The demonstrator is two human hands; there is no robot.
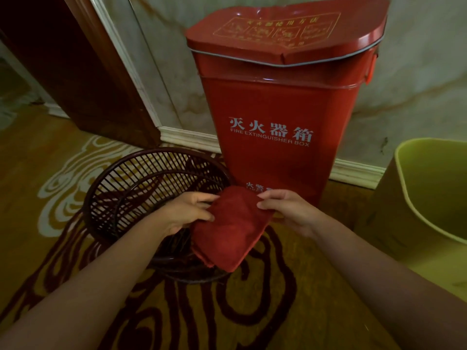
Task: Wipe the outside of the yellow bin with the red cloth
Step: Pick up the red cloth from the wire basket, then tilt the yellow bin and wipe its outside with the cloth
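Note:
A folded red cloth [231, 229] hangs between my two hands, low in the middle of the view. My left hand [187, 213] pinches its upper left edge. My right hand [285, 208] pinches its upper right corner. The yellow bin [394, 210] stands on the floor at the far right, partly cut off by the frame edge; its open top faces me and its outer side looks brownish in shade. Neither hand touches the bin.
A dark slatted wicker basket [141, 188] sits on the carpet just left of the cloth. A tall red fire extinguisher box [278, 102] stands against the wall behind it. A dark wooden door frame [83, 72] is at upper left.

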